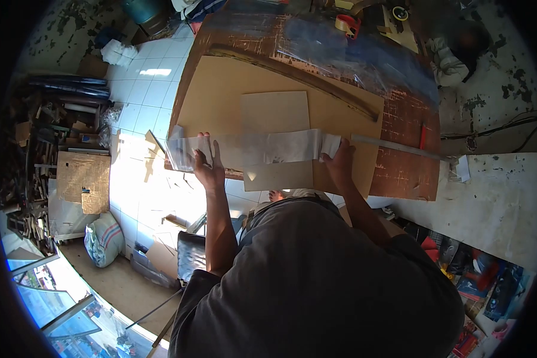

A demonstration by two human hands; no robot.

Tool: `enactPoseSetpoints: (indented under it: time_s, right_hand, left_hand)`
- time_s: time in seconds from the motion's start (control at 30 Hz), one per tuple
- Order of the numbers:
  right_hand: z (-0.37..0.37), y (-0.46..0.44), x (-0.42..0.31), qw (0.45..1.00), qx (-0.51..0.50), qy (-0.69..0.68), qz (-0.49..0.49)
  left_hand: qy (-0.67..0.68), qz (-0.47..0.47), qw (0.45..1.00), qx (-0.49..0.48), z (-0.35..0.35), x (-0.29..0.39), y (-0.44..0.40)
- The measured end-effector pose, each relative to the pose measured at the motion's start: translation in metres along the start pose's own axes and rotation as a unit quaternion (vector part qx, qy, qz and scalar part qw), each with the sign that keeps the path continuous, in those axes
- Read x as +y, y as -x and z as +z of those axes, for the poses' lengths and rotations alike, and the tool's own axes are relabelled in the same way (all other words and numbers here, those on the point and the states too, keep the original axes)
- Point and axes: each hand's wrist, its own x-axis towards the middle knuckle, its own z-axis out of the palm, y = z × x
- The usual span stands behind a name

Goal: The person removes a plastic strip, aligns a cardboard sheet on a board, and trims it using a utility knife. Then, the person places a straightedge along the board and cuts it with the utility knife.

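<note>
A translucent plastic strip [268, 148] stretches from side to side across a smaller cardboard piece [275, 110], which lies on a large brown board [215, 89]. My left hand [209, 164] rests on the strip's left part with its fingers spread apart. At the strip's right end, my right hand [340, 160] grips a whitish section of it between thumb and fingers. The strip's left end extends past my left hand to the board's edge.
A long wooden bar [298, 79] lies across the board's far side. A metal ruler [400, 147] and a red tool [423, 137] are at the right. Clear plastic sheeting [334, 42] and a tape dispenser [346, 26] sit at the back of the table [414, 179].
</note>
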Motion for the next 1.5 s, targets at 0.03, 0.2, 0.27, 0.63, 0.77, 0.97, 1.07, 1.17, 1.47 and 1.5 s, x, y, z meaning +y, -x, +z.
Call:
enactPoseSetpoints:
  time_s: [0.03,0.2,0.27,0.63,0.77,0.97,1.07,1.17,1.47,1.5]
  right_hand:
    - [0.003,-0.001,0.002,1.000,0.007,-0.019,-0.009]
    - [0.003,-0.008,0.013,0.998,-0.014,-0.064,-0.025]
    - [0.008,-0.010,0.016,0.995,-0.016,-0.094,-0.012]
    - [0.001,-0.012,0.026,0.996,-0.005,-0.086,-0.032]
    - [-0.029,-0.027,0.058,0.988,-0.009,-0.154,0.025]
    - [-0.077,-0.037,0.086,0.955,-0.057,-0.280,0.075]
    - [-0.103,-0.036,0.086,0.926,-0.019,-0.370,0.076]
    - [-0.125,-0.044,0.107,0.923,-0.027,-0.371,0.094]
    - [-0.161,-0.040,0.146,0.940,0.049,-0.328,0.081]
    - [-0.167,-0.037,0.147,0.951,0.062,-0.295,0.073]
  left_hand:
    - [0.001,0.000,1.000,0.001,-0.003,-0.001,0.000]
    - [0.018,-0.001,1.000,-0.014,-0.018,-0.005,0.001]
    - [0.014,-0.001,1.000,-0.014,-0.022,-0.005,0.000]
    - [0.012,0.011,0.999,-0.044,-0.019,-0.001,0.000]
    - [0.022,-0.011,0.997,-0.069,-0.035,0.011,-0.010]
    - [-0.033,0.005,0.999,-0.039,-0.058,0.032,-0.041]
    - [-0.028,0.012,0.999,-0.014,-0.019,0.049,-0.042]
    - [-0.051,0.035,0.998,-0.019,-0.013,0.059,-0.058]
    - [-0.146,0.053,0.988,0.024,-0.091,0.063,-0.116]
    - [-0.284,0.117,0.951,0.041,-0.096,0.057,-0.112]
